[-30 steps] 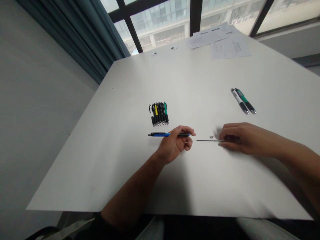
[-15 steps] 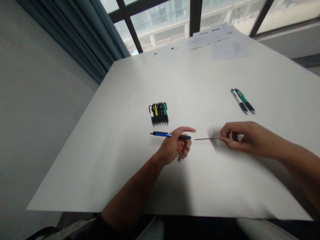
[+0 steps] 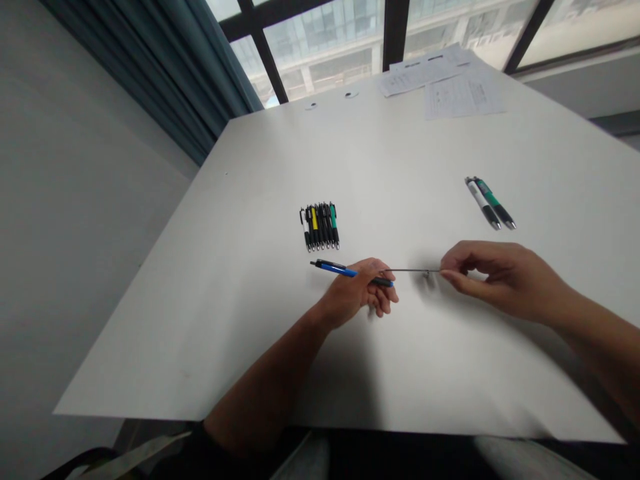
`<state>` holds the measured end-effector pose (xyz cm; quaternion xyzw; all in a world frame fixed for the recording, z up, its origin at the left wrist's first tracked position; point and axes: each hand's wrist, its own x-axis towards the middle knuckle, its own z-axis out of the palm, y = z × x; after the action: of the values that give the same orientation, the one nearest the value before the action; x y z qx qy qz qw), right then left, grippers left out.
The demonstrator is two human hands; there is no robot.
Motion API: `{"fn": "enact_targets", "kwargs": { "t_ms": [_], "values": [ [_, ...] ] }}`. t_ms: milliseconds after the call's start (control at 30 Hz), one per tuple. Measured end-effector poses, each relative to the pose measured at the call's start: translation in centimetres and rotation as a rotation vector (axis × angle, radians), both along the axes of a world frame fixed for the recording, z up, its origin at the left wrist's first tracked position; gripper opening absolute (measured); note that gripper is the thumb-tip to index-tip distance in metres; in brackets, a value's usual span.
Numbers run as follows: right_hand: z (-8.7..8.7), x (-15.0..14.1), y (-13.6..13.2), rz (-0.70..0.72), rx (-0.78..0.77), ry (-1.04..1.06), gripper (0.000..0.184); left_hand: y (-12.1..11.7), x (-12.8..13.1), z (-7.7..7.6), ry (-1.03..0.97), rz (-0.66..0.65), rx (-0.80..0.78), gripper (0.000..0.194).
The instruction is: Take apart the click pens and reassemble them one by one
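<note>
My left hand [image 3: 361, 291] is closed round a blue pen [image 3: 334, 268] with a dark grip; the pen slants across the palm, its clip end sticking out to the left. Between the fingertips of my right hand [image 3: 500, 277] is one end of a thin dark pen refill [image 3: 407, 270], held level above the table. The refill's other end reaches my left thumb and forefinger and seems to touch them. A tiny blurred bit shows along it near the right fingertips. Just beyond my left hand lies a row of several pens [image 3: 320, 227], side by side.
On the white table [image 3: 225, 267], a white pen [image 3: 483, 203] and a green pen [image 3: 495, 202] lie together beyond my right hand. Printed papers [image 3: 465, 97] and two small round fittings [image 3: 351, 95] are at the far edge by the window. A curtain [image 3: 185, 73] hangs at the left.
My left hand has shifted a little right with the blue pen, which now tilts down to the right. Its thumb and forefinger have come together at the refill's free end, closing the gap.
</note>
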<state>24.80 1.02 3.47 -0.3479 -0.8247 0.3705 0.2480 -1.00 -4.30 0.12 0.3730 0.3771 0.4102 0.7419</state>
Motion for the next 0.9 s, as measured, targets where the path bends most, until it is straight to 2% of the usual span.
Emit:
{"fn": "enact_targets", "kwargs": {
  "t_ms": [133,300,400,533,633,900],
  "values": [
    [-0.1,0.3,0.0,0.038,-0.062,-0.101,0.025,-0.1,-0.1,0.0,0.08,0.009,0.012,0.041],
    [-0.2,1.7,1.4,0.076,-0.082,-0.238,0.029,-0.1,-0.9,-0.1,0.168,0.063,0.021,0.033],
    [-0.6,1.5,1.7,0.122,-0.028,-0.293,0.028,0.0,-1.3,-0.1,0.197,0.087,0.017,0.03],
    [-1.5,0.3,1.1,0.196,0.103,-0.259,0.024,0.0,-1.2,0.2,0.197,0.07,0.015,0.027],
    [-1.8,0.0,0.9,0.173,0.14,-0.272,0.024,0.0,-0.9,0.3,0.198,0.071,0.017,0.027],
    [-1.7,0.1,1.0,0.079,0.12,-0.306,0.024,0.0,-0.9,0.4,0.22,0.067,0.016,0.029]
  ]
}}
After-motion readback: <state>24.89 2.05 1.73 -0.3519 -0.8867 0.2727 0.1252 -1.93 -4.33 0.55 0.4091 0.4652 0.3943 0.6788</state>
